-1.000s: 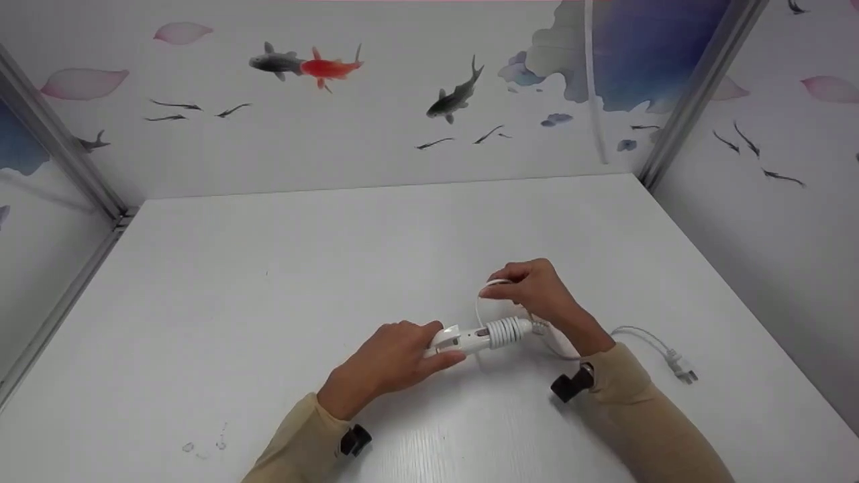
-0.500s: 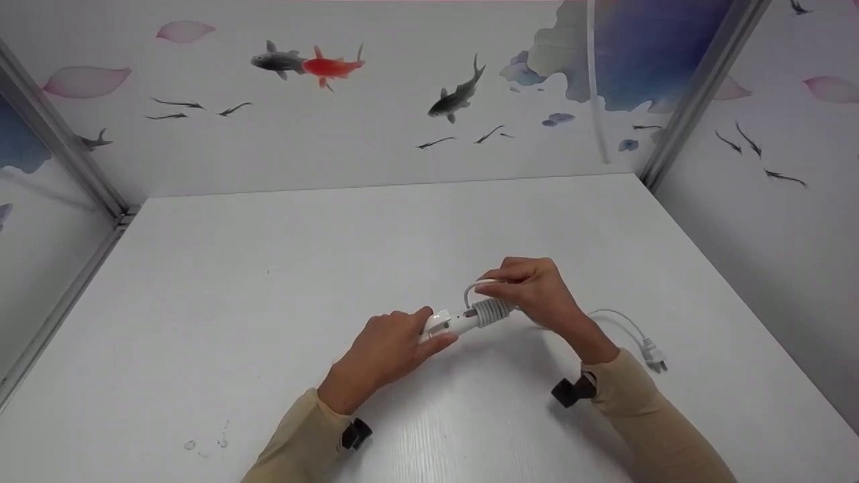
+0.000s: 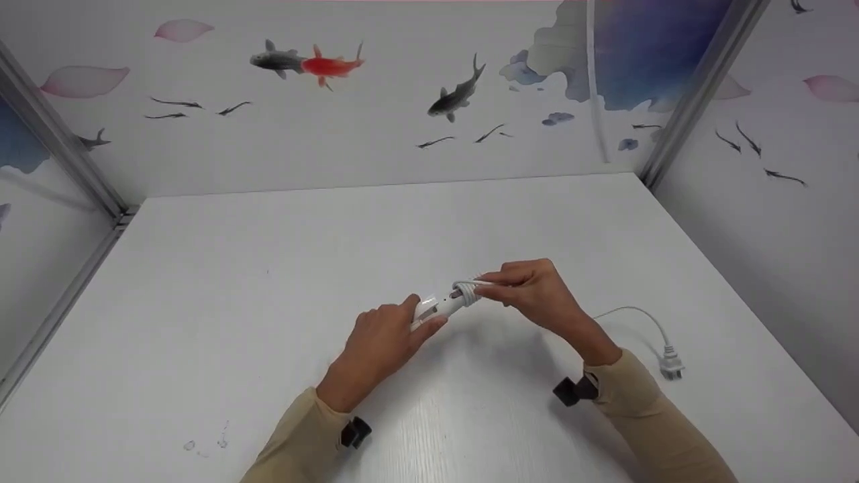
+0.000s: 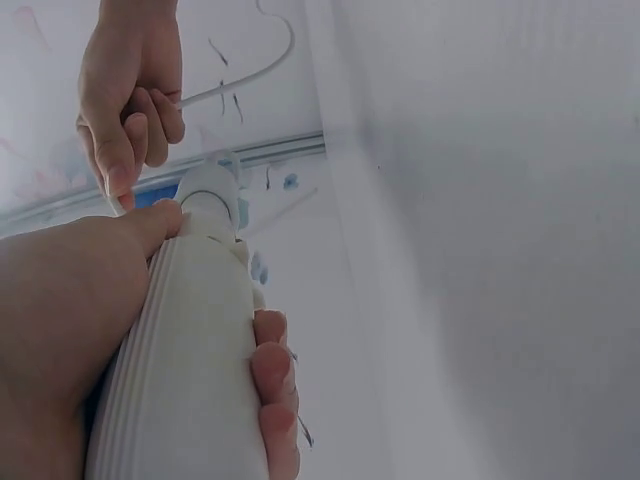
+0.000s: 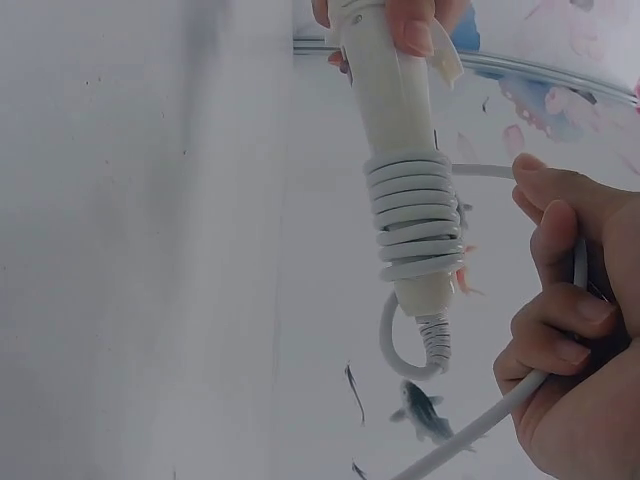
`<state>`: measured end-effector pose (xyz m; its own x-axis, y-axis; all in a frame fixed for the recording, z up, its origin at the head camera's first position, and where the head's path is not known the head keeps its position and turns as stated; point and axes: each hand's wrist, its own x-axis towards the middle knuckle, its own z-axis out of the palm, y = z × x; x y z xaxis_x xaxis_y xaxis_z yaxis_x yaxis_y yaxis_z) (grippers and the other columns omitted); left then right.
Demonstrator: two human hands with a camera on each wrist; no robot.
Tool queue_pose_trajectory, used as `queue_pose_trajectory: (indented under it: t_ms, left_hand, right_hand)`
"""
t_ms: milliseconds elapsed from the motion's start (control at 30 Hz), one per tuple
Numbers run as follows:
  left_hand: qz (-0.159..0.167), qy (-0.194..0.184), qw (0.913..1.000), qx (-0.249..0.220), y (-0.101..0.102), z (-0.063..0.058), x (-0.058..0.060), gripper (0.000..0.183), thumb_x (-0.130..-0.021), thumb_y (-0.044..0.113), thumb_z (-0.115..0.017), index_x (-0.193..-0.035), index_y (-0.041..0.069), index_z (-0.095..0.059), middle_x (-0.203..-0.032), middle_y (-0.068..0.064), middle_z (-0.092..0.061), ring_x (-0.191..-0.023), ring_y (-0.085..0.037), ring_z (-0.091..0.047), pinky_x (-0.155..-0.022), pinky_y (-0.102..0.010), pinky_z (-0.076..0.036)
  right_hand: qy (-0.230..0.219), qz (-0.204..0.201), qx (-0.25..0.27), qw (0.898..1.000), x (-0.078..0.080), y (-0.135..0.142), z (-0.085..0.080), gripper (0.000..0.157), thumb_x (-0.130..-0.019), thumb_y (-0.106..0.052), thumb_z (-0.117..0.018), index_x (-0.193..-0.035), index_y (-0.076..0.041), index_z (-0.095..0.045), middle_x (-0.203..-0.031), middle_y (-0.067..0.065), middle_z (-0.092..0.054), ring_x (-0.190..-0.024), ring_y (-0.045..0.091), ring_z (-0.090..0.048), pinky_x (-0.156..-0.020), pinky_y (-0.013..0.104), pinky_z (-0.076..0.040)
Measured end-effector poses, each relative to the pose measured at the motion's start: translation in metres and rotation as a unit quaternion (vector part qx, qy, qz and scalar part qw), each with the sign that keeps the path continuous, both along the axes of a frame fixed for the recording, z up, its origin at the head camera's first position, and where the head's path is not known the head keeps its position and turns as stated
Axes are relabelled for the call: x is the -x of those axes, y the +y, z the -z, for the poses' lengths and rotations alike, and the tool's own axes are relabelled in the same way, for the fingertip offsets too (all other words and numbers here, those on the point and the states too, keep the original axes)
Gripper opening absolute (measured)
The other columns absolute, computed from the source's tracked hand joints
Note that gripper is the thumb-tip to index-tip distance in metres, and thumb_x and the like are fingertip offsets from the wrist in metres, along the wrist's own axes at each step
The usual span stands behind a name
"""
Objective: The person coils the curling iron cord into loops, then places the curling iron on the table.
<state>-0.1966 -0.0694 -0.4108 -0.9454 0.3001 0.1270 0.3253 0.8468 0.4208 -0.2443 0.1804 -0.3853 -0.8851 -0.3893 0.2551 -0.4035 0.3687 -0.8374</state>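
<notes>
My left hand (image 3: 380, 342) grips a white curling iron (image 3: 445, 307), with the thumb along one side and the fingers round the body. In the right wrist view, several snug coils of white cord (image 5: 415, 215) circle the handle end, below the lever. The cord leaves the handle tip through a ribbed sleeve (image 5: 435, 340) and loops back up. My right hand (image 3: 540, 295) pinches the cord between thumb and forefinger, just beside the coils; the other fingers curl round its trailing length. The left wrist view shows the iron's smooth, ridged body (image 4: 190, 360) in my left palm.
The cord's free end arcs right past my right wrist to a two-pin plug (image 3: 671, 362) over the white table (image 3: 335, 255). Printed panels (image 3: 376, 147) with fish rise at the back and sides. Small black cameras (image 3: 568, 391) sit on the wrists.
The curling iron has lifted and shifted left and away from me in my left hand. My right hand has drawn the cord over the handle, now close to the coils. The plug has swung about.
</notes>
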Motion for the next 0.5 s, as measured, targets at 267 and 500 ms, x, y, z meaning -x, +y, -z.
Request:
queue_pose_trajectory:
  t_ms: [267, 500]
  left_hand:
    - [-0.049, 0.017, 0.9986, -0.008, 0.0028, -0.0015, -0.0013, 0.046, -0.098, 0.052, -0.057, -0.104, 0.007, -0.057, -0.066, -0.001, -0.045, -0.055, -0.013, -0.043, -0.05, -0.026, -0.032]
    - [-0.074, 0.037, 0.9964, -0.016, 0.0027, -0.0027, -0.0012, 0.046, -0.097, 0.052, -0.058, -0.106, 0.006, -0.058, -0.065, -0.002, -0.046, -0.054, -0.013, -0.044, -0.049, -0.025, -0.034]
  right_hand:
    - [-0.027, -0.007, -0.02, 0.999, 0.0006, 0.0015, -0.0001, 0.017, -0.094, -0.025, -0.071, -0.094, -0.011, -0.081, -0.063, 0.0, -0.056, -0.059, 0.009, -0.043, -0.054, 0.023, -0.036]
    - [-0.042, -0.025, -0.051, 0.997, 0.0055, 0.0053, -0.0015, 0.025, -0.098, -0.032, -0.065, -0.091, -0.014, -0.081, -0.059, -0.001, -0.044, -0.057, 0.008, -0.037, -0.052, 0.024, -0.03]
